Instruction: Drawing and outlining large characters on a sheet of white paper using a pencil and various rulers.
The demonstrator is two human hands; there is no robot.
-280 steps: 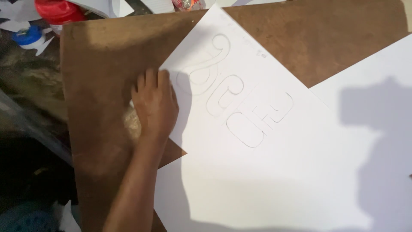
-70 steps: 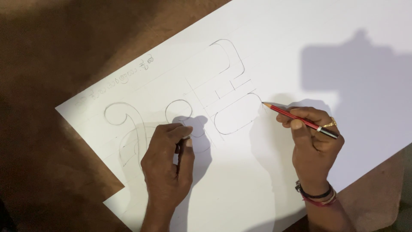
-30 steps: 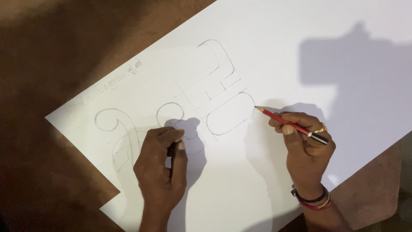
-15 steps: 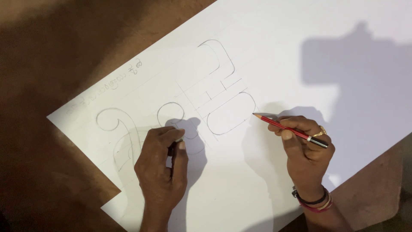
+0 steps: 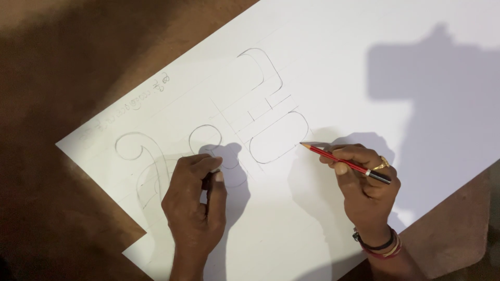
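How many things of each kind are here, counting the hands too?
Hands: 2, left hand and right hand
Red pencils with a dark end: 1
Large white paper sheets with pencilled outlines: 1
Brown boards underneath: 1
Gold finger rings: 1
Total: 6

Red pencil [image 5: 344, 162] tilted, tip on white paper [image 5: 333, 67] with pencilled outlines, small eraser [image 5: 215, 170] pinched

Brown board surface [image 5: 67, 67] fills the left and lower right corner, matte and faintly mottled, strong light from above, hard dark shadows falling across it
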